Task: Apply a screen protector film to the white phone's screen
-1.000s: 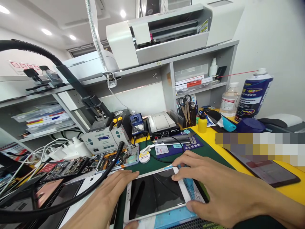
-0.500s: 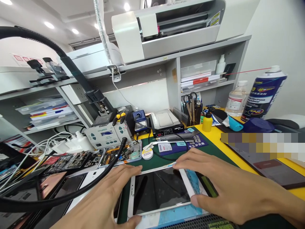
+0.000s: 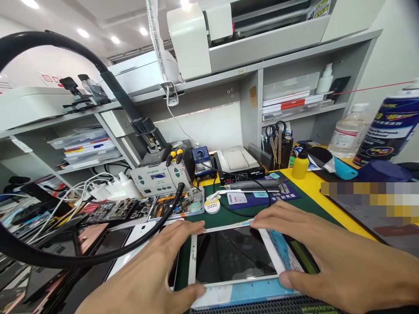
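Note:
A white-framed phone with a dark, glossy screen lies sideways in front of me, face up. My left hand grips its left end, fingers on the far corner and thumb at the near corner. At the other end, my right hand spans the phone, fingertips on the far edge and thumb on the near one. Under the phone shows a blue-and-white layer. Below that is a black perforated surface. The phone's underside is hidden.
Several phones lie at the left under a black hose. Behind are a parts tray, a round white tin, a grey pen-like tool and a yellow bottle. A spray can stands at right.
The view has swung slightly left, so everything sits farther right in the picture. Both hands keep their places at the two ends of the phone.

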The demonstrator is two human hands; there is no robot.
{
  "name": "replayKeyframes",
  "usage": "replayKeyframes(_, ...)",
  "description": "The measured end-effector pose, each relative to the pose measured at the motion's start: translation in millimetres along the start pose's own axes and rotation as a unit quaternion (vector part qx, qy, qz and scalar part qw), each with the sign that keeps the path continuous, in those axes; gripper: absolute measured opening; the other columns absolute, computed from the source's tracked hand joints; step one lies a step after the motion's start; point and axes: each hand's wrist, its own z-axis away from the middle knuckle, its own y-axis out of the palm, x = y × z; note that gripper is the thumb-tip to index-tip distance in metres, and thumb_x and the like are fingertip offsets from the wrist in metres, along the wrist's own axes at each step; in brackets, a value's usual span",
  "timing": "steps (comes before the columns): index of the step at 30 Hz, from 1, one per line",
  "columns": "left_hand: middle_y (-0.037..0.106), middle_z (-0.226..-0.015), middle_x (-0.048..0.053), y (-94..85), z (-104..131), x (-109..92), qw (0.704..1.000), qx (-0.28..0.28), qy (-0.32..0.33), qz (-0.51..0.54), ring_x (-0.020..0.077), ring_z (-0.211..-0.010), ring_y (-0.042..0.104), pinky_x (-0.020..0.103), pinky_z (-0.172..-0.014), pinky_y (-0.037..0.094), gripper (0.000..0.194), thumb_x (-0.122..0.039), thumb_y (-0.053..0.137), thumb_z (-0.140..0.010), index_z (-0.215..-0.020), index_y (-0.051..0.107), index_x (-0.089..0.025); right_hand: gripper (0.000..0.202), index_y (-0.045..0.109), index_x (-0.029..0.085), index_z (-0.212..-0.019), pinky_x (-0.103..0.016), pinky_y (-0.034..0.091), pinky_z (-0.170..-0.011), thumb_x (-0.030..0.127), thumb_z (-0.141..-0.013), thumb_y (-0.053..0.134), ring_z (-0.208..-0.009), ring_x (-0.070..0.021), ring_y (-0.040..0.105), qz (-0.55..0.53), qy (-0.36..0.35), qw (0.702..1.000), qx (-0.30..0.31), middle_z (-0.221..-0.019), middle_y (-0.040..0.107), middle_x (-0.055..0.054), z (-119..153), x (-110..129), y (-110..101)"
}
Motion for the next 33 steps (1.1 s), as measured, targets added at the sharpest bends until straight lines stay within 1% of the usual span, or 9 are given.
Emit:
replayKeyframes(3,0.046,-0.159,0.006,0.9,0,3,1.000,0.003,0.001,0.018,0.0340,-0.144,0.047,0.054,-0.116,0.041,0.082,-0.043,0.073,-0.081,-0.155,0.039,-0.035,0.065,0.052,0.040,-0.148,-0.057,0.043,-0.114,0.052,-0.087,0.070,-0.143,-0.0397,0.044,-0.005,0.005,1.000,-0.003,-0.154,0.051,-0.004,2,-5,2)
replayKeyframes(8,0.049,-0.158,0.005,2.0,1,9,0.997,-0.008,0.038,0.067,0.0312,-0.138,0.055,0.045,-0.111,0.050,0.082,-0.039,0.075,-0.081,-0.155,0.038,-0.037,0.071,0.050,0.040,-0.151,-0.061,0.040,-0.116,0.055,-0.085,0.072,-0.147,-0.0436,0.037,-0.004,0.014,1.000,-0.010,-0.158,0.047,-0.004,5,-14,6)
replayKeyframes(12,0.046,-0.159,0.003,2.7,1,11,0.995,0.015,0.021,0.095,0.0294,-0.141,0.052,0.045,-0.114,0.046,0.083,-0.040,0.074,-0.083,-0.156,0.033,-0.039,0.071,0.049,0.042,-0.151,-0.062,0.040,-0.116,0.057,-0.085,0.071,-0.148,-0.0440,0.036,0.002,0.019,1.000,-0.007,-0.159,0.046,-0.003,5,-16,7)
replayKeyframes(15,0.047,-0.158,0.002,2.8,1,11,0.992,0.028,0.012,0.123,0.0286,-0.142,0.050,0.046,-0.115,0.045,0.083,-0.040,0.074,-0.084,-0.155,0.032,-0.041,0.071,0.046,0.044,-0.152,-0.064,0.037,-0.117,0.059,-0.087,0.069,-0.149,-0.0439,0.034,0.007,0.026,1.000,-0.001,-0.161,0.043,-0.001,5,-17,7)
replayKeyframes(18,0.047,-0.158,0.001,3.0,0,10,0.987,0.033,0.017,0.154,0.0284,-0.141,0.050,0.043,-0.111,0.049,0.081,-0.037,0.073,-0.085,-0.155,0.032,-0.042,0.071,0.045,0.045,-0.152,-0.065,0.035,-0.118,0.060,-0.087,0.068,-0.149,-0.0433,0.033,0.004,0.030,1.000,0.006,-0.161,0.042,-0.001,4,-16,7)
replayKeyframes(20,0.047,-0.159,0.001,3.1,-1,11,0.983,0.040,0.019,0.176,0.0287,-0.138,0.054,0.040,-0.106,0.054,0.080,-0.036,0.072,-0.086,-0.155,0.033,-0.041,0.071,0.045,0.044,-0.152,-0.062,0.036,-0.118,0.061,-0.087,0.068,-0.149,-0.0420,0.034,0.000,0.027,1.000,0.009,-0.160,0.043,-0.001,3,-15,6)
replayKeyframes(23,0.047,-0.159,0.002,2.8,-1,10,0.979,0.049,0.017,0.197,0.0289,-0.137,0.055,0.037,-0.102,0.056,0.079,-0.034,0.073,-0.086,-0.155,0.035,-0.040,0.071,0.045,0.042,-0.152,-0.060,0.038,-0.117,0.061,-0.087,0.068,-0.148,-0.0409,0.035,-0.002,0.022,1.000,0.014,-0.160,0.043,-0.003,3,-14,6)
replayKeyframes(29,0.048,-0.158,0.003,0.6,0,8,0.980,0.054,0.012,0.189,0.0302,-0.137,0.055,0.041,-0.105,0.054,0.084,-0.034,0.075,-0.084,-0.156,0.033,-0.040,0.072,0.047,0.041,-0.151,-0.062,0.037,-0.118,0.060,-0.086,0.070,-0.148,-0.0419,0.036,0.007,0.023,1.000,-0.003,-0.159,0.045,-0.003,4,-16,8)
replayKeyframes(33,0.048,-0.158,0.002,3.3,0,9,0.977,0.048,0.014,0.205,0.0295,-0.138,0.054,0.041,-0.105,0.054,0.085,-0.030,0.073,-0.085,-0.156,0.029,-0.043,0.073,0.049,0.039,-0.151,-0.062,0.040,-0.115,0.060,-0.085,0.071,-0.146,-0.0438,0.038,0.013,0.021,1.000,-0.017,-0.158,0.047,-0.005,5,-13,6)
